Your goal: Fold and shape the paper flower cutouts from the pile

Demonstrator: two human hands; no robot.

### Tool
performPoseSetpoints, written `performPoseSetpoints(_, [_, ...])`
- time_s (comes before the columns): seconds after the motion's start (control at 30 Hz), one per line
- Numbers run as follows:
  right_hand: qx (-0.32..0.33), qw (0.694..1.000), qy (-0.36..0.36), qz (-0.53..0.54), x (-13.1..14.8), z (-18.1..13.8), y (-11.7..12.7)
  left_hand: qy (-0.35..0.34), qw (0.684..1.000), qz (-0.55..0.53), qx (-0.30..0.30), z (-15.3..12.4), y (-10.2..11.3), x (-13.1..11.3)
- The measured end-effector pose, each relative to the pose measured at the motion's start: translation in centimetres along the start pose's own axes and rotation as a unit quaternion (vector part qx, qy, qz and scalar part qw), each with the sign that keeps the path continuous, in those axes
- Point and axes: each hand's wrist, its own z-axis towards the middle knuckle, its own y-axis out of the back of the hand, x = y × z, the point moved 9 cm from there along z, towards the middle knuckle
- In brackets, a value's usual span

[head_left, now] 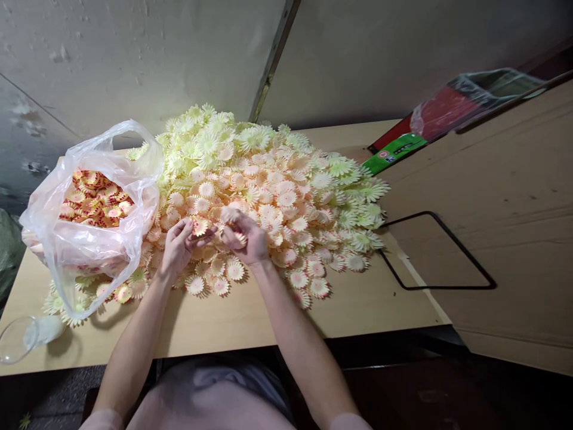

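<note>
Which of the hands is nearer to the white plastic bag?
Left. The left hand is just right of the plastic bag; the right hand is farther right, beyond the left, over the flower pile.

A makeshift handcraft workspace, it seems: a pale wooden desk [358, 307] stands against a stained, peeling wall [134, 65], loaded with heaped flower-shaped pieces [268, 194] and a plastic bag [85, 242] holding more.
</note>
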Motion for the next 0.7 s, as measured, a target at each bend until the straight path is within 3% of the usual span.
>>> performPoseSetpoints(0.13, [-0.079, 0.994, 0.070, -0.007, 1.5, 0.2, 2.2, -0.032, 0.999, -0.003, 0.000, 0.0, 0.4, -1.0])
performPoseSetpoints(0.37, [-0.032, 0.989, 0.079, -0.119, 0.3, -0.2, 0.1, -0.078, 0.993, 0.083, -0.024, -0.3, 0.2, -0.8])
performPoseSetpoints(0.53, [0.017, 0.978, 0.059, -0.197, -0.5, -0.4, -1.6, -0.083, 0.984, 0.160, -0.010, -0.5, -0.5, -0.8])
performPoseSetpoints(0.7, [0.016, 0.966, 0.078, -0.247, -0.4, -0.2, -1.9, -0.085, 0.981, 0.176, 0.011, -0.5, -0.6, -0.9])
